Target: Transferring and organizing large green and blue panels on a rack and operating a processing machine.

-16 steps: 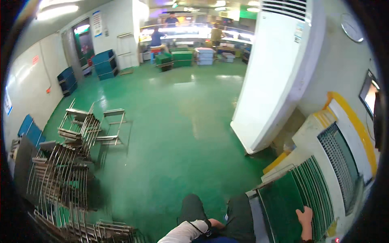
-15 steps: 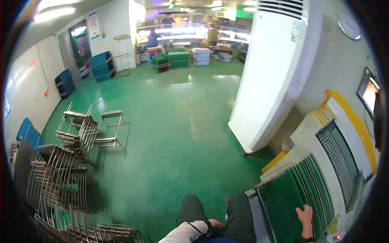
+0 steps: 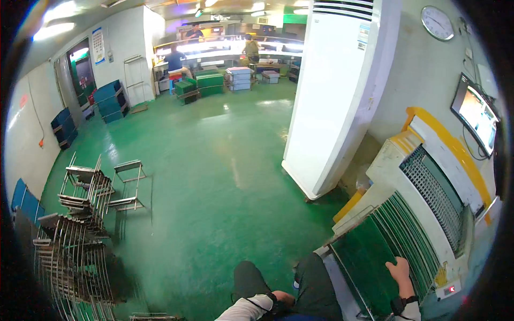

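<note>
View: swung to the right within the last half second; the wall clock and the wall screen are now shown more fully, and the dark wristband has been brought further into sight.
Work at the rack: judged to be little advanced by this, since mainly the head seems to have been turned; the same green panel is still touched at much the same place.
Right hand: laid at the panel's right-hand edge, thumb pointed toward the broad face; whether the fingers are closed around that edge cannot be told.
Front panel's place: beneath and to the left of the touching hand, slanted, its broad face exposed, just in front of the row of green panels.
Row behind: packed closely, mostly edges shown, just beside the fingers.
Left hand: rested at the lap, well apart from the panel; its fingers are poorly shown, so its grip cannot be told.
</note>
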`<state>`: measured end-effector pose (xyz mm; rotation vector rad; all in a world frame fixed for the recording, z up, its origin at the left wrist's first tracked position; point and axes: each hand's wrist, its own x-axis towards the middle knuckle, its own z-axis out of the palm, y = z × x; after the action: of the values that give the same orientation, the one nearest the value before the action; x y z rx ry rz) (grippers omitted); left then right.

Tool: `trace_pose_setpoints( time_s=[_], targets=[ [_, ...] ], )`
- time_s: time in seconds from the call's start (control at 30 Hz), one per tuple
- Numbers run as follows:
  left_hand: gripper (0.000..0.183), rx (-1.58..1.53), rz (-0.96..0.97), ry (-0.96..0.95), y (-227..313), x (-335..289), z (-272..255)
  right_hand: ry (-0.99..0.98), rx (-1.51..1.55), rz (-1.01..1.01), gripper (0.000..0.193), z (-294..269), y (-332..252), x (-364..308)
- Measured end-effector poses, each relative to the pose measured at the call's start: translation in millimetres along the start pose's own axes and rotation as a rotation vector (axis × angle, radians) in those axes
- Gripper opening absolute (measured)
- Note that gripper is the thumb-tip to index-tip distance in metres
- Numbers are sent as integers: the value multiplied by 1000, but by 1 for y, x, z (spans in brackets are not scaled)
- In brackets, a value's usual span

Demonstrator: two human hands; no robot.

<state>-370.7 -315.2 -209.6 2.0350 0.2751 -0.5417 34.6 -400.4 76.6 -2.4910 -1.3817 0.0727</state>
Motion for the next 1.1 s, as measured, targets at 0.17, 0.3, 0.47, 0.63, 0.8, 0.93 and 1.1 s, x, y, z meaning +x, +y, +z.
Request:
trace_pose_setpoints(
  time_s=[0.17,0.3,0.47,0.63,0.8,0.93,1.1],
  targets=[
    [37,-2,22,20,-3,-1,-1,-16,-17,54,39,-8,-10,5],
    [30,-77,122,114,0,3,2,-49,-59,46,39,-9,2,9],
    [31,-126,97,216,-22,13,17,-40,-10,40,41,4,0,13],
    [32,-75,60,-28,10,16,-6,41,-132,28,43,3,22,3],
    [31,-140,114,92,-27,52,24,-88,-64,121,45,-17,8,-7],
    [29,-216,257,292,-110,63,60,-97,-29,2,47,-7,-28,15],
    [37,54,-1,-94,-11,56,4,-78,-136,118,49,-13,17,-5]
  ],
)
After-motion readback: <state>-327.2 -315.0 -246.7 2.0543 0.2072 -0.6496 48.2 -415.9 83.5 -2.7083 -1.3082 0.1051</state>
